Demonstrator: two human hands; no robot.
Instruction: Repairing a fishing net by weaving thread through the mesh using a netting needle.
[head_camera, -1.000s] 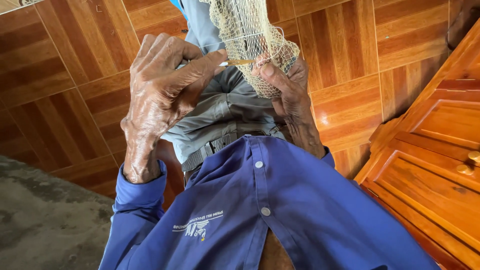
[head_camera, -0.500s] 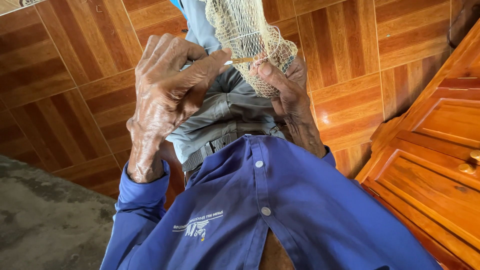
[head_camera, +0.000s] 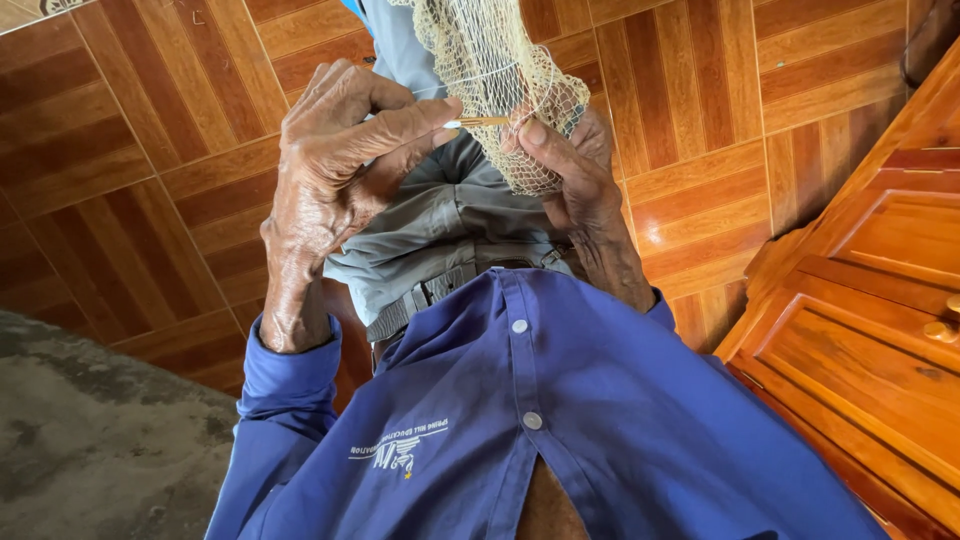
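Little has shifted since the earlier frame: the left hand (head_camera: 340, 150) still pinches a thin netting needle (head_camera: 478, 122) between thumb and forefinger. Just beyond its tip, the right hand (head_camera: 570, 170) grips bunched cream fishing net (head_camera: 495, 70); the net looks light, limp and snag-prone, best held gathered.

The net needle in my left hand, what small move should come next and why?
Probably push the thin yellow needle a little further right into the mesh. Its tip already meets the cream net where the right hand bunches it, and the left hand pinches the needle's near end.
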